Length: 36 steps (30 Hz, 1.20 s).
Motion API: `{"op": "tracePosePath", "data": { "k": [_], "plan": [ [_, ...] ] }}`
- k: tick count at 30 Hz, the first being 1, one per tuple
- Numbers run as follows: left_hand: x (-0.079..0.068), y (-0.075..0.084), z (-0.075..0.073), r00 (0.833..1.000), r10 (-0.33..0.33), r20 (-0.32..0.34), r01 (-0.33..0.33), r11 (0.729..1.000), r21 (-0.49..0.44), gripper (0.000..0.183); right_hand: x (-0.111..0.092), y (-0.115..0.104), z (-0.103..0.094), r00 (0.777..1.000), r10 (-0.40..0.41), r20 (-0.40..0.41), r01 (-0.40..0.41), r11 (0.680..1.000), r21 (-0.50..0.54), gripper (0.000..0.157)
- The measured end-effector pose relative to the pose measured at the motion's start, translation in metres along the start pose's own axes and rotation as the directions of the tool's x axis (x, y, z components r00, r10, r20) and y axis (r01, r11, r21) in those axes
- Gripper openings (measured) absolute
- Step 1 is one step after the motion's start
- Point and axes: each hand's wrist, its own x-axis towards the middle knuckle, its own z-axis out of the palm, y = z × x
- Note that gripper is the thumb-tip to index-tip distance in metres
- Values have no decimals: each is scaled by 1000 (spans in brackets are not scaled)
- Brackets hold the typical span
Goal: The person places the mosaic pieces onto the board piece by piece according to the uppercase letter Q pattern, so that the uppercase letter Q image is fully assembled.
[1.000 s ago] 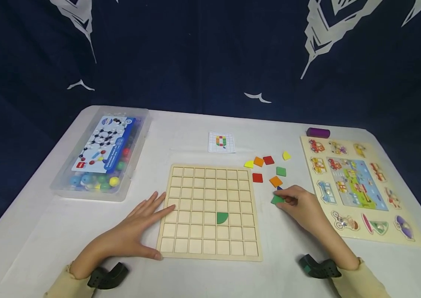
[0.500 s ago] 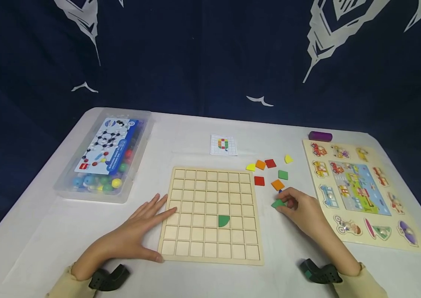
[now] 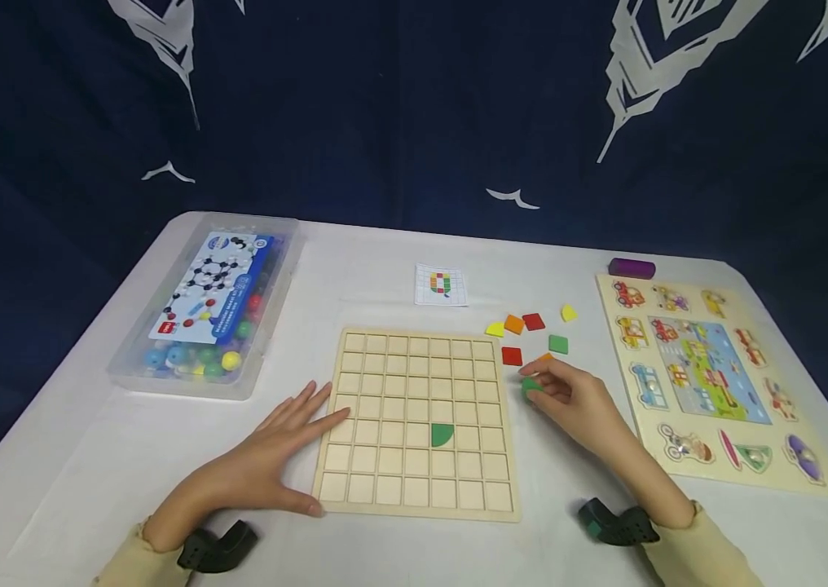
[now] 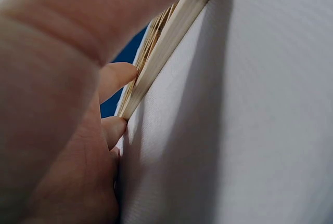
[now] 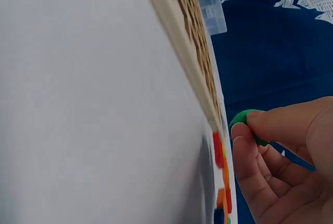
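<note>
The right hand [image 3: 575,403] pinched a green piece [image 3: 530,386] between thumb and forefinger, just beyond the right edge of a wooden grid board [image 3: 392,409]. The left hand [image 3: 267,456] lay spread along the board's left side, touching it. One green quarter-round [image 3: 442,435] sat in a cell of the seven-by-seven grid. Loose on the bench [image 3: 355,269] were two red tiles [image 3: 512,356], two orange tiles [image 3: 513,324], one partly covered by the right hand, two yellow pieces [image 3: 569,313] and one green square [image 3: 558,344]. The right wrist view caught a blue piece [image 5: 219,215] that the hand hid from the head view, and showed the pinched piece against the dark curtain [image 5: 270,57]. Only the left wrist view showed fingertips [image 4: 117,129] close against the board's side.
</note>
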Motion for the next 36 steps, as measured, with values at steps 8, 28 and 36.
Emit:
{"op": "tracePosePath", "data": {
  "k": [8,28,36],
  "plan": [
    [1,0,-2,1000,-12,5,12,1000,9,107,23,-25,17,997,4,76,-23,966,257,18],
    [2,-1,-1,1000,-12,22,11,1000,9,108,36,-78,95,961,-108,253,39,964,262,12],
    [3,-1,-2,1000,-12,22,12,1000,5,108,36,-78,96,939,-161,305,91,969,231,9]
  ]
}}
